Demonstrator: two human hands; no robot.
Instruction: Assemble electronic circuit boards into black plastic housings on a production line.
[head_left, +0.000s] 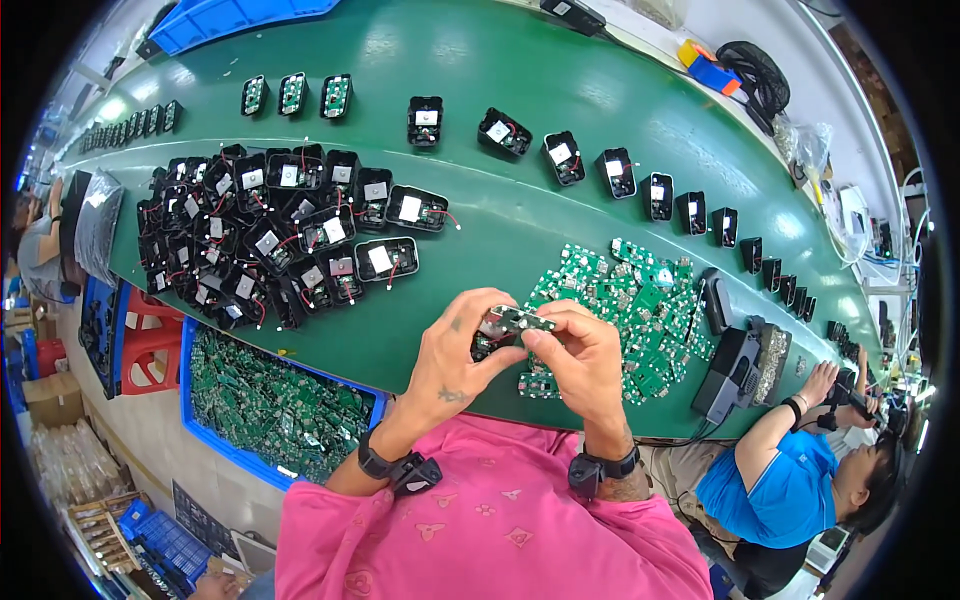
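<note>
Close in front of me, both hands meet over a small green circuit board. My left hand is wrapped round a black plastic housing, mostly hidden by the fingers. With thumb and forefinger, my right hand pinches the board's right end, above the housing; whether the board is inside it, I cannot tell. To the right lies a loose pile of green circuit boards. At the left is a heap of black housings with pale blocks and red wires.
Single housings stand in a curved row along the green table. A blue bin of boards sits below the left edge. Black devices rest right of the pile. A co-worker in blue is at the right.
</note>
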